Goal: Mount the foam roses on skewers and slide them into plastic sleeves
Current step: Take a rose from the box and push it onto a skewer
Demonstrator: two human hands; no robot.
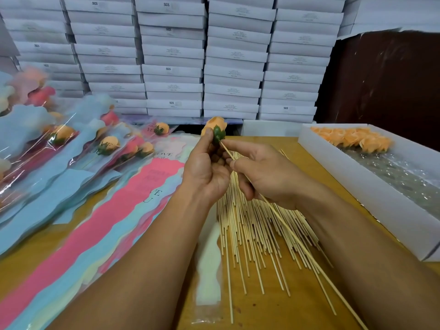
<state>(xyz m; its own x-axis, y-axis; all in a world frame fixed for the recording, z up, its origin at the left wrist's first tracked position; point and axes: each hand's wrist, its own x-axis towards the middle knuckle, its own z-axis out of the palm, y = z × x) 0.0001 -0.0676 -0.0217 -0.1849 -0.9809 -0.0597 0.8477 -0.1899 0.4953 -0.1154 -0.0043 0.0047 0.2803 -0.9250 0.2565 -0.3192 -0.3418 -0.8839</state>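
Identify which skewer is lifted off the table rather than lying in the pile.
The skewer pinched in the right hand, its tip at the held rose's green base.

Wooden table (281,310) bearing a loose pile of bamboo skewers (252,225), overlapping empty plastic sleeves (107,225), sleeved roses (71,144) at left, and a white box (357,184) at right.

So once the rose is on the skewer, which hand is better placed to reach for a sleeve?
The left hand. It holds the rose on the side where the sleeves lie, and the right hand already grips the skewer, so it could probably carry both.
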